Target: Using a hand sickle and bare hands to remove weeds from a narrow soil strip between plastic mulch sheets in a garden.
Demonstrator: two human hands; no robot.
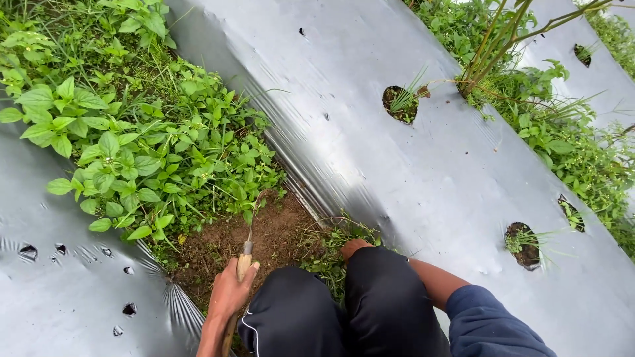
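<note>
Big silver plastic sheet (397,132) covered the raised bed on the right, running corner to corner, with a second sheet (59,291) at lower left. Between them sat a furrow packed with leafy green weeds (145,145), and a patch of bare soil (264,238) right in front of the person's knees (344,304) in dark trousers. Round holes in the sheet each had a grassy tuft (401,102) poking out; another hole (526,244) was lower right. The left hand (231,291) had its grip closed tight around the wooden handle of a small sickle (246,254), thin blade pointing up toward the weeds over the bare soil. The right hand (354,248) was down in cut weeds beside the sheet's edge, mostly hidden behind the knee, so couldn't tell how its grip was.
</note>
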